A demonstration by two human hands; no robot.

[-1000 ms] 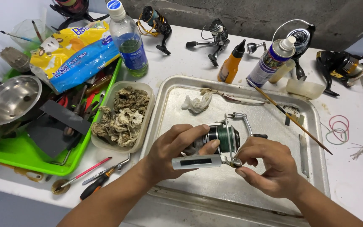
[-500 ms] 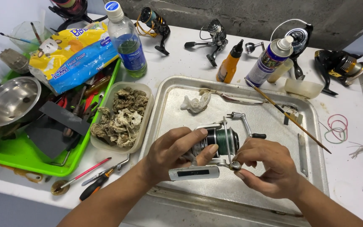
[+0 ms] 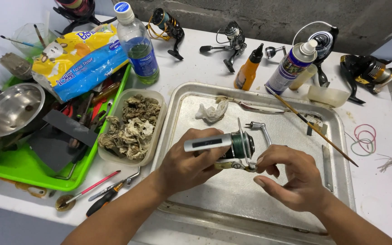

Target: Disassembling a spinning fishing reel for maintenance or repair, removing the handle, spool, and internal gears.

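The spinning reel hangs above the metal tray, the left hand in a full grip around its body, the right hand pinching narrowly at its underside. A slip there could drop a small part — lost among the tray's grime — or knock the thin brush off the worktop.

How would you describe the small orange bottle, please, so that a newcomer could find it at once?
Start at the big dented metal tray in the middle of the white table. Just beyond its far rim stands the small orange plastic bottle, left of the taller white spray can. It alone is orange, with a black pointed nozzle.
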